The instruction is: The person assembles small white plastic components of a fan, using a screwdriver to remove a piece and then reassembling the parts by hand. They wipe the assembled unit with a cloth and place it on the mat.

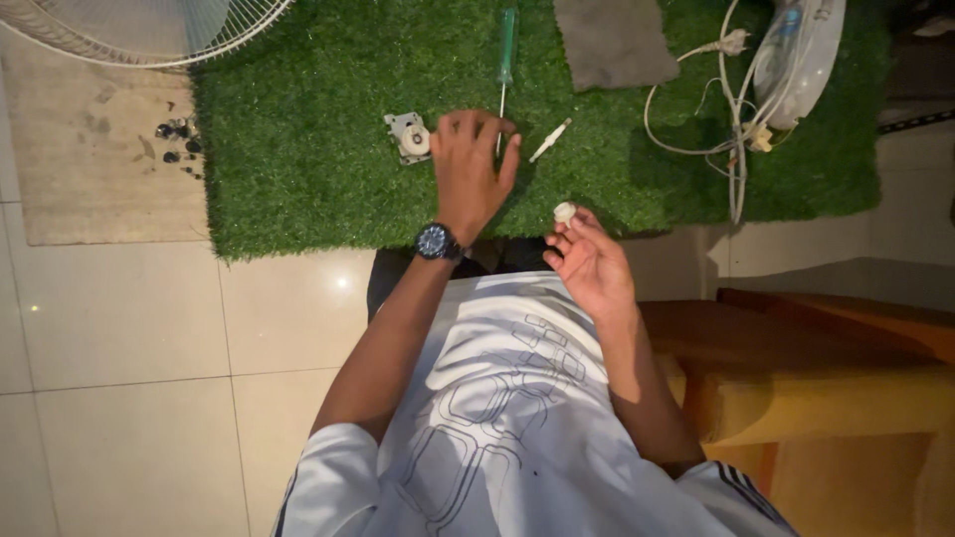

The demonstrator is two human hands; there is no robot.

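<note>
My left hand (470, 167), with a dark wristwatch (436, 242) on its wrist, reaches out palm-down over the green turf mat (298, 149). Its fingers hover at the tip of a green-handled screwdriver (506, 50) and just right of a small white motor part (409, 136); whether it touches either is hidden. My right hand (589, 261) is held palm-up near my chest, pinching a small white round knob (564, 212) between thumb and fingertips. A small white rod-like piece (550, 140) lies on the turf between the two hands.
A fan guard (149, 35) sits at the top left over a beige mat (90, 169) with several small dark screws (177, 139). A grey cloth (614, 40), white cable (726, 109) and fan housing (801, 55) lie at the top right. Wooden furniture (826, 378) stands right.
</note>
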